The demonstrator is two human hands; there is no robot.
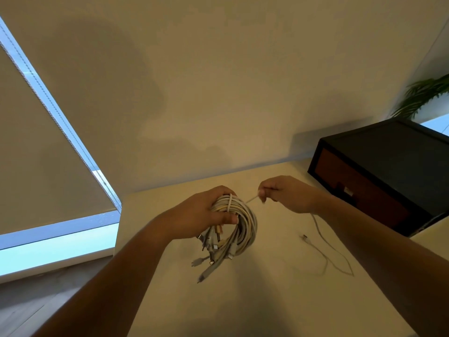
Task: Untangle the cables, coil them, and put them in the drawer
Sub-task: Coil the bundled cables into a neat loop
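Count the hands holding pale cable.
2. The left hand grips the coiled pale cable bundle; the right hand pinches a white strand beside it.

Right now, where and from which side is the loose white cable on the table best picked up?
The loose cable is probably best taken at its plug end, from above, pinched just behind the connector: it lies flat and free on the table, apart from the coil in the left hand; the other end runs up into the right hand.
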